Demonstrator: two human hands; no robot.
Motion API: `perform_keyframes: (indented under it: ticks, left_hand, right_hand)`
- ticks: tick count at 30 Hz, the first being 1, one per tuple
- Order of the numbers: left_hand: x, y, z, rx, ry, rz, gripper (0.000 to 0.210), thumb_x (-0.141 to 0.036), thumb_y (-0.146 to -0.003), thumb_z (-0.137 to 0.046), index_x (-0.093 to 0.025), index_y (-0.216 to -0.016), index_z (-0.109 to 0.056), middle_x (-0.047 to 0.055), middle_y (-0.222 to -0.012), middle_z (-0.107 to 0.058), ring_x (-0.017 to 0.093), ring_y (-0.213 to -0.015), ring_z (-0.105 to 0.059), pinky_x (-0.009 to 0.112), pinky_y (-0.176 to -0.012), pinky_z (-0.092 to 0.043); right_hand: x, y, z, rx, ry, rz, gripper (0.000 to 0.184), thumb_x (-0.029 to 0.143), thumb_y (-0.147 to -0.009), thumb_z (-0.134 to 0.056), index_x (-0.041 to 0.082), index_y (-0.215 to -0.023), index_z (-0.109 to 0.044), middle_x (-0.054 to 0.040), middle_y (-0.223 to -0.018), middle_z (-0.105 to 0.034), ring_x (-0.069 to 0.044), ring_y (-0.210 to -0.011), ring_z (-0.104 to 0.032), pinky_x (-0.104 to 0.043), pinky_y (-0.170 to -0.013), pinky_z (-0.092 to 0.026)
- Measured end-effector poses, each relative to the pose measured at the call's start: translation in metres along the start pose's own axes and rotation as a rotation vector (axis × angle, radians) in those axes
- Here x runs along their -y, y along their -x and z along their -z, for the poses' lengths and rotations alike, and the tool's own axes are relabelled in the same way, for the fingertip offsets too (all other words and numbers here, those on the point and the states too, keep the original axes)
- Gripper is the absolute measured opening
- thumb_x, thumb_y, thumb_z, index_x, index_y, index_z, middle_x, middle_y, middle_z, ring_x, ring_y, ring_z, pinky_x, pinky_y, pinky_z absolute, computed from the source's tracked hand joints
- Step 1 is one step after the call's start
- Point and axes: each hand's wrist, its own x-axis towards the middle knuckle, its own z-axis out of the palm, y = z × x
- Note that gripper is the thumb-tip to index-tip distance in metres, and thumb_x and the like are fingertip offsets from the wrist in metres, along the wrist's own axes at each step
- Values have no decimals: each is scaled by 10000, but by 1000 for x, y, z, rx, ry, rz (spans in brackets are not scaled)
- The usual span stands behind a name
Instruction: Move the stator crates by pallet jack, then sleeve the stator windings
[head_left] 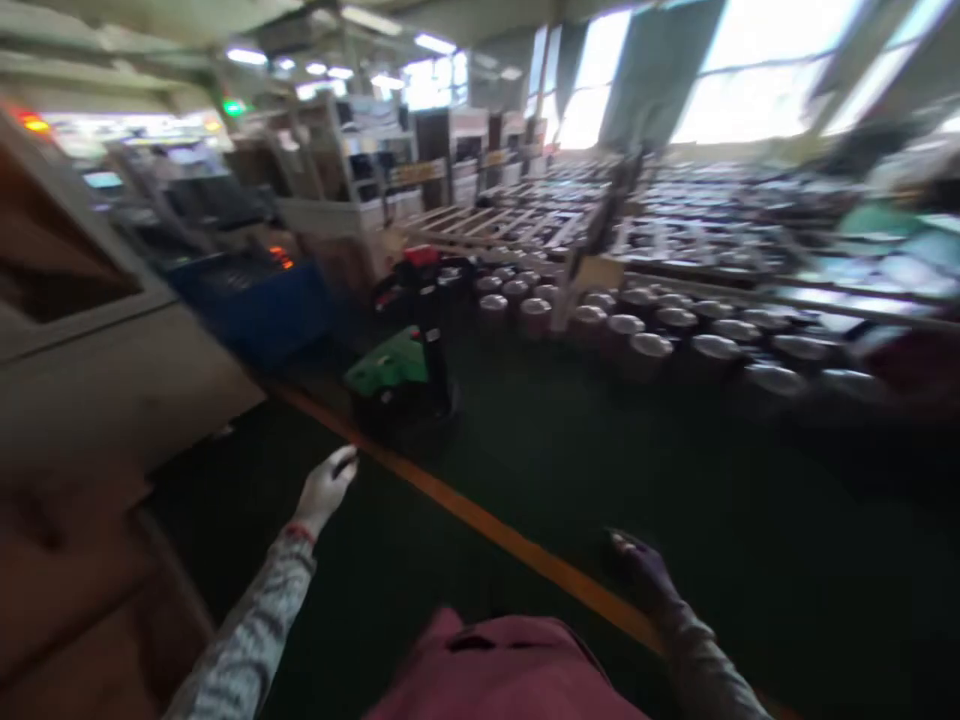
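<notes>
Out over the dark green floor, my left hand hangs in the air with its fingers curled inward. A small dark patch shows between thumb and fingers; whether it is a thing or a gap I cannot make out. Lower on the right, my right hand looks dark and is smeared by motion, so its fingers do not show clearly. Neither hand visibly touches anything around it. Nearest beyond my left hand stands a green and black pallet truck with a red-topped handle.
An orange floor line runs diagonally before me. A pale machine cabinet and a blue bin stand left. Rows of metal-topped cylindrical parts and white racks fill the right. Cardboard lies at lower left.
</notes>
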Motion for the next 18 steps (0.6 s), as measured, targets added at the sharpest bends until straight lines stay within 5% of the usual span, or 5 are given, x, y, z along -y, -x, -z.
perform_keyframes:
  ticks: [5,10,14,18]
  left_hand:
    - [-84,-85,26,-260,-306,-121,452,-304,-857,-554,-168,-1287,-592,90,-1222,-683,239,-1145,-631,385,-1046,-472]
    - [-155,-195,13,-369,-550,-208,765,-352,-813,-683,-156,-1479,-359,169,-1452,-471,337,-1328,-474,456,-1105,-396]
    - [-193,-269,-3,-229,-713,-109,872,-355,-780,-729,-137,-1502,-292,207,-1458,-448,392,-1317,-472,493,-1084,-394]
    - [-212,-299,-8,-47,-879,109,632,-413,-893,-540,-17,-1378,-447,143,-1176,-632,372,-1185,-578,449,-963,-426]
  right_hand:
    - [115,-125,-72,190,16,75,396,298,-553,-841,117,-880,-707,-94,-743,-706,-258,-785,-708,-405,-727,-611]
    - [216,-217,-148,249,-11,166,495,318,-506,-883,110,-920,-711,-100,-839,-720,-226,-755,-705,-381,-713,-611]
    - [275,-272,-191,325,60,223,501,377,-565,-866,102,-954,-710,-100,-833,-715,-218,-767,-700,-360,-699,-599]
    - [312,-324,-228,425,113,294,530,465,-600,-838,127,-988,-713,-97,-878,-721,-197,-783,-696,-336,-719,-586]
